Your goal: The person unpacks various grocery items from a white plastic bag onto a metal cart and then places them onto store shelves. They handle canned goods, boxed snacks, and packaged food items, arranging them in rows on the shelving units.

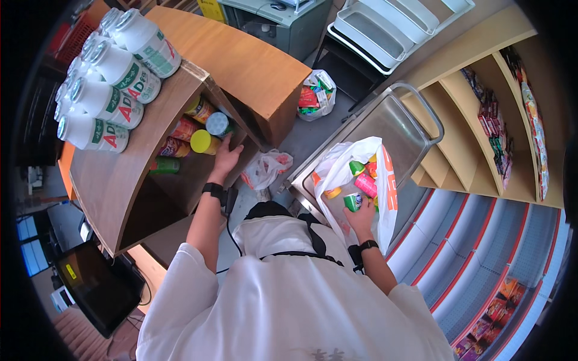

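My left hand [229,155] reaches into a brown wooden shelf unit [135,189]. Its fingertips touch the side of a canister with a pale blue lid [218,124], and the thumb sticks out apart. Beside that hand stands a canister with a yellow lid [204,142]. Behind these two are a yellow canister [199,109], a red canister [184,130] and a purple canister [174,147]; a green canister [165,165] is nearer me. Inside a white plastic bag [334,169], my right hand [361,219] grips a small green canister [352,202]. A pink canister [365,185] lies just beyond it.
The bag rests on a metal flatbed cart [384,122]. White bottles [122,79] stand on the shelf unit. Another filled bag [317,97] and a crumpled bag [267,169] lie on the floor. Wooden shelves [456,131] and red-edged white shelves [469,243] are at right.
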Tool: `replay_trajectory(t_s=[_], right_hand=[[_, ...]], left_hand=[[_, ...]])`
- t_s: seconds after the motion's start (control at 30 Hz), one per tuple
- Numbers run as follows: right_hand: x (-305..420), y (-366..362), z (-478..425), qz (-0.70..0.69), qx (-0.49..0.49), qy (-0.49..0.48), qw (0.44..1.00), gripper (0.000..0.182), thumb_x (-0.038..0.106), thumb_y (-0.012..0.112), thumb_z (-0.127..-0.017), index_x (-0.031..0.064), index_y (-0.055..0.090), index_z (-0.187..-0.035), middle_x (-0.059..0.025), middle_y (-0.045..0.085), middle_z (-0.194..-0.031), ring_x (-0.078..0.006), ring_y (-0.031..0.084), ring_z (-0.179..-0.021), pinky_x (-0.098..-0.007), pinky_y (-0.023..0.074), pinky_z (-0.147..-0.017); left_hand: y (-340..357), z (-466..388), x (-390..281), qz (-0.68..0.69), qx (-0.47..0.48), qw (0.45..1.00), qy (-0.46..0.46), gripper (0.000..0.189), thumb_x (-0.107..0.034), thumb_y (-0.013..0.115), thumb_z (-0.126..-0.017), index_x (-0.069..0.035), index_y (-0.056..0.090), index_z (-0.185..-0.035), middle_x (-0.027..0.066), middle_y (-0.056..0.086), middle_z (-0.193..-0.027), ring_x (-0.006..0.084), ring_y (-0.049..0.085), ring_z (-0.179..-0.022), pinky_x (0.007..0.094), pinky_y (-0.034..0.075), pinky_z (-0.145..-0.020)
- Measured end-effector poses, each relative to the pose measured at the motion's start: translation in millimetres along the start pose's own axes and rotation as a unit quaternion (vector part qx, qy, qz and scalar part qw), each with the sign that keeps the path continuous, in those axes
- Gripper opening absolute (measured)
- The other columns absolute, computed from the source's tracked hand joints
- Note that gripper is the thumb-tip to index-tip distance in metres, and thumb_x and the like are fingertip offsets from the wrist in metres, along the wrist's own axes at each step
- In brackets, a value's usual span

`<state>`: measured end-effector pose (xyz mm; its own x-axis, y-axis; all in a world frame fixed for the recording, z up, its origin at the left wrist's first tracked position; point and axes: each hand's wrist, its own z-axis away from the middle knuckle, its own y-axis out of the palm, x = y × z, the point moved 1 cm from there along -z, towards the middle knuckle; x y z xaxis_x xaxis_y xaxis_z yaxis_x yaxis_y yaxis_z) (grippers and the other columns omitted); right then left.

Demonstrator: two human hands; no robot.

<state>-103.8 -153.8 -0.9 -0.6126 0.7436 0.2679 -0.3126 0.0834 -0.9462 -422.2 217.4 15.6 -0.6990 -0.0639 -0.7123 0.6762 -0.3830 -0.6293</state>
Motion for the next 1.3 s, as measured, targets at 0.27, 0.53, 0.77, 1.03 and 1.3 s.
replay_trajectory(t_s=[0.27,0.53,0.77,1.03,1.3], right_hand=[[-3,-47,20,-0.267,0.049,0.187,0.944,0.073,0.034,0.078,-0.067,-0.0102,0.048,-0.117,-0.0266,0.057,-0.111,-0.0350,0.058,-0.102,-0.0407,0.0457,-0.089],[3,-47,20,-0.235,0.050,0.130,0.962,0.072,0.034,0.076,-0.070,-0.0091,0.043,-0.116,-0.0228,0.057,-0.103,-0.0312,0.058,-0.095,-0.0374,0.0465,-0.085],[9,-61,13,-0.441,0.090,0.166,0.877,0.066,0.027,0.066,-0.073,-0.0075,0.036,-0.120,-0.0186,0.049,-0.109,-0.0273,0.054,-0.101,-0.0372,0.0462,-0.087],[86,-136,16,-0.746,0.259,0.155,0.593,0.064,0.015,0.062,-0.078,-0.0001,0.033,-0.134,-0.0124,0.049,-0.123,-0.0241,0.051,-0.114,-0.0366,0.0444,-0.096],[139,-134,-4,-0.689,0.329,0.024,0.646,0.061,0.006,0.066,-0.080,0.0007,0.040,-0.135,-0.0100,0.048,-0.130,-0.0200,0.046,-0.122,-0.0348,0.0356,-0.104]], left_hand=[[7,1,-18,-0.121,-0.010,0.992,-0.027,0.074,-0.029,0.066,-0.079,-0.015,0.034,-0.144,0.0208,0.040,-0.141,0.0380,0.038,-0.130,0.0427,0.032,-0.108],[9,-8,-5,-0.087,0.004,0.996,-0.037,0.075,-0.032,0.066,-0.079,-0.027,0.030,-0.145,0.0158,0.032,-0.146,0.0399,0.029,-0.134,0.0564,0.027,-0.107],[11,-8,-9,-0.096,0.003,0.994,-0.059,0.075,-0.032,0.065,-0.079,-0.031,0.029,-0.145,0.0134,0.029,-0.148,0.0405,0.026,-0.136,0.0625,0.027,-0.104],[12,18,-5,-0.154,0.016,0.988,0.004,0.068,-0.031,0.067,-0.078,-0.016,0.041,-0.139,0.0163,0.042,-0.139,0.0379,0.043,-0.124,0.0508,0.037,-0.101],[8,131,-114,0.247,0.344,0.904,0.056,0.054,-0.028,0.065,-0.089,-0.005,0.045,-0.134,0.0095,0.056,-0.122,0.0163,0.057,-0.104,0.0329,0.051,-0.080]])
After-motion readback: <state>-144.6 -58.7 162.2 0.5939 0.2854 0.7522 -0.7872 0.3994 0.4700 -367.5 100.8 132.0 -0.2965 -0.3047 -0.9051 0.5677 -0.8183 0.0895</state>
